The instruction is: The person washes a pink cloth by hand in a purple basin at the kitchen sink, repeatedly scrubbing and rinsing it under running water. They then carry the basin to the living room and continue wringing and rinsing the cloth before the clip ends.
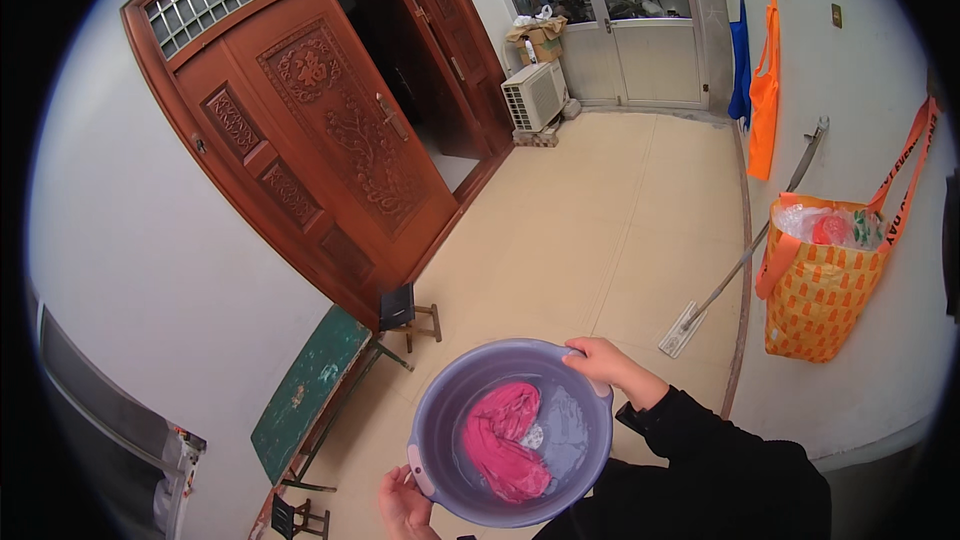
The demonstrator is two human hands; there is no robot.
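Note:
A purple plastic washbasin (444, 427) is held up in front of me between both hands. My left hand (405, 502) grips its pink-grey handle at the lower left, and the fingers partly curl under the rim. At the upper right, my right hand (607, 364) grasps the opposite handle with the thumb over the edge. Inside lies a wet, crumpled pink cloth (504, 439), bent into a curve. Beside it is a small clear, whitish thing (533, 436) that I cannot identify. The basin's bottom looks wet.
A green bench (319, 382) and small folding stools (397, 307) line the left wall. Carved red-brown double doors (337, 120) stand partly open. Ahead is an air-conditioner outdoor unit (536, 97). A flat mop (724, 285) leans right, near a hanging orange-patterned bag (821, 300).

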